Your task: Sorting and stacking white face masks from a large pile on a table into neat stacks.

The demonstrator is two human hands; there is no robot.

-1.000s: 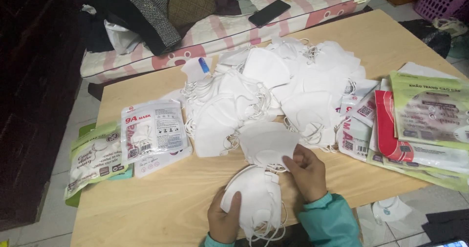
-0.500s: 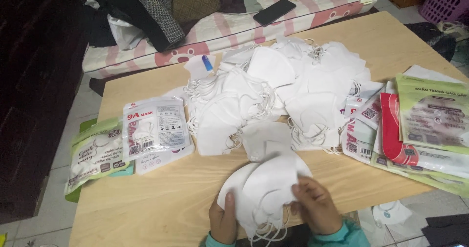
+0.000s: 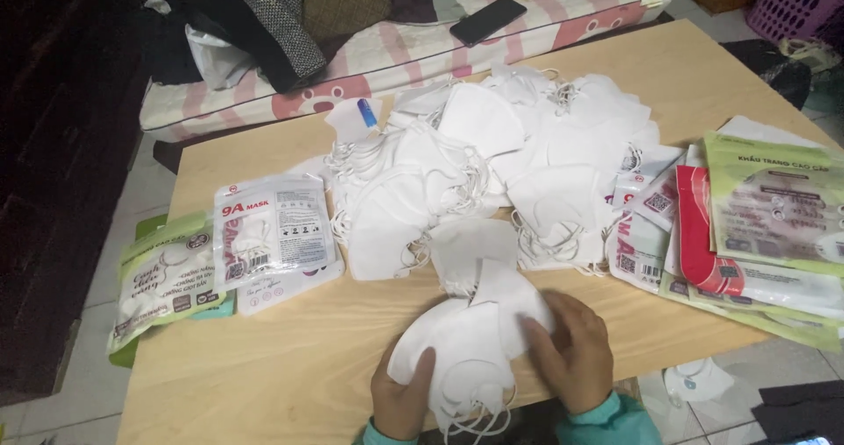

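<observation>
A pale wooden counter (image 3: 264, 366) carries everything. At its middle lies a big heap of white masks (image 3: 492, 164), the landmark here. Left of the heap lie 2 sealed mask packets: a clear-and-white one (image 3: 274, 229) just beside it, and a green one (image 3: 163, 278) farther left, at the counter's edge. Right of the heap lies a spread of flat green, red and white packets (image 3: 756, 225). Nearer than the heap, at the front edge, rests a small stack of masks (image 3: 466, 344).
</observation>
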